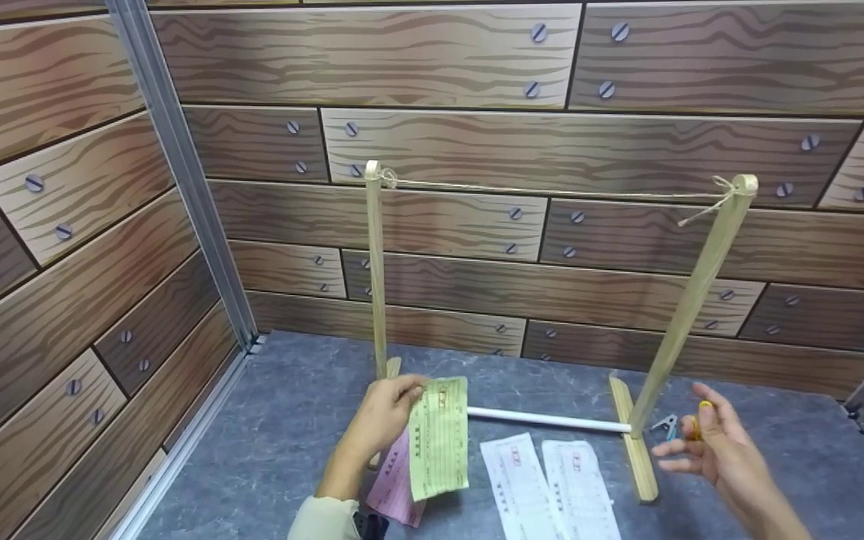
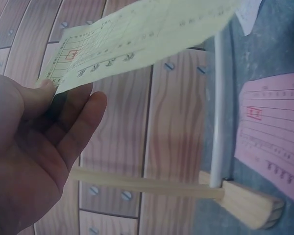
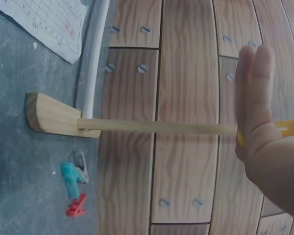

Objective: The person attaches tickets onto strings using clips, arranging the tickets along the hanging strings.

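My left hand (image 1: 381, 420) pinches a yellow-green printed form (image 1: 439, 442) by its top left corner, thumb on the near face. The sheet hangs in front of the rack's left foot and overlaps a pink form (image 1: 396, 484) lying on the table. At the right, outside the rack's right post, my right hand (image 1: 736, 461) holds a yellow clip (image 3: 288, 128) between thumb and index finger, its other fingers extended. Below that hand lie a teal clip (image 3: 69, 178), a red clip (image 3: 77, 205) and a pale clip (image 3: 82, 166).
A wooden rack has a left post (image 1: 377, 277), a right post (image 1: 691, 315), a string (image 1: 552, 190) tied between their tops and a white bar (image 1: 552, 420) low down. Two white forms (image 1: 518, 480) lie before it. Plank-patterned walls (image 1: 439, 60) enclose the grey table (image 1: 252, 450).
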### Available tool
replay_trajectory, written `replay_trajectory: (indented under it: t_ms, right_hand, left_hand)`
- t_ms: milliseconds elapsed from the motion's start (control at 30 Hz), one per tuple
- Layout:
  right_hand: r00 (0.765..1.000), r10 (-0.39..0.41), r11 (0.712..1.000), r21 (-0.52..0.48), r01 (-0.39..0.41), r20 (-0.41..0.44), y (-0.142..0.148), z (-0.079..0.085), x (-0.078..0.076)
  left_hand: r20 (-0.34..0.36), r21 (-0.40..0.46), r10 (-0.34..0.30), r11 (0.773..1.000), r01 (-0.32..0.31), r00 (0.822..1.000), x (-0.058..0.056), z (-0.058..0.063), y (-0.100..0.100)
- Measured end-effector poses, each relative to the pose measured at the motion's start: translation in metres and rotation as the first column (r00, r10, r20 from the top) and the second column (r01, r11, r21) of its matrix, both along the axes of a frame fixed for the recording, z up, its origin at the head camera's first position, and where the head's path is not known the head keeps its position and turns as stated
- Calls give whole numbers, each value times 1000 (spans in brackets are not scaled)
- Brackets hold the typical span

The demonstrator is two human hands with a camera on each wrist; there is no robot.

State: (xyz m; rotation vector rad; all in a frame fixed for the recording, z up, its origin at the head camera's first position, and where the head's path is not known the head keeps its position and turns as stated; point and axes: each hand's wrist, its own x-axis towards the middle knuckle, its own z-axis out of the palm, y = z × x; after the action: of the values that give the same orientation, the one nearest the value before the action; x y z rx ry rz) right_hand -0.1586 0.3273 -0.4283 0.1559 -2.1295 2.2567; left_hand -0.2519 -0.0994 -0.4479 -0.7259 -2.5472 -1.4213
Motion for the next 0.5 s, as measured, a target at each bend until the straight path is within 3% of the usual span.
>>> replay_trajectory:
  t_ms: [133, 300, 367, 500]
  right_hand:
    - [995, 100, 992, -68, -102, -30, -4, 9, 1]
    - [956, 267, 932, -219, -289, -122, -6, 20, 2]
    - [934, 308, 913, -219, -344, -183, -8, 24, 2]
    - [899, 333, 907, -164, -388, -283, -14, 29, 1]
  left_hand:
    - [-26, 37, 17, 999, -16, 1000, -2, 10, -2]
    - [-61, 70, 41, 997, -37, 997, -5, 21, -6]
    - [-70, 74, 47, 996, -42, 996, -6, 26, -8]
    - [-117, 100, 76, 993, -64, 990, -10, 38, -11]
